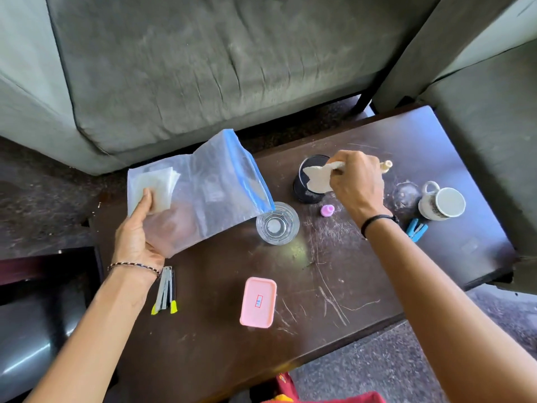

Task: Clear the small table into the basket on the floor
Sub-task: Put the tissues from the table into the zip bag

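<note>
My left hand [139, 231] grips a clear zip bag [203, 187] with a blue seal, held above the left part of the dark small table [334, 286]. Some white folded sheets lie inside the bag. My right hand [356, 181] is closed on a cream flat piece [318, 177] over a black mesh cup [305, 187]. On the table stand an empty glass [277, 223], a pink lidded box [258, 302], a white mug [443, 203], a small purple cap [327, 210], blue clips [416, 229] and a metal tool with yellow tips [166, 290]. No basket is in view.
A grey-green sofa [189, 68] stands behind the table, and another upholstered seat [488, 126] is at the right. A dark piece of furniture [43, 271] sits at the left. Red cloth [319, 398] shows at the bottom edge. A clear round thing [406, 194] lies beside the mug.
</note>
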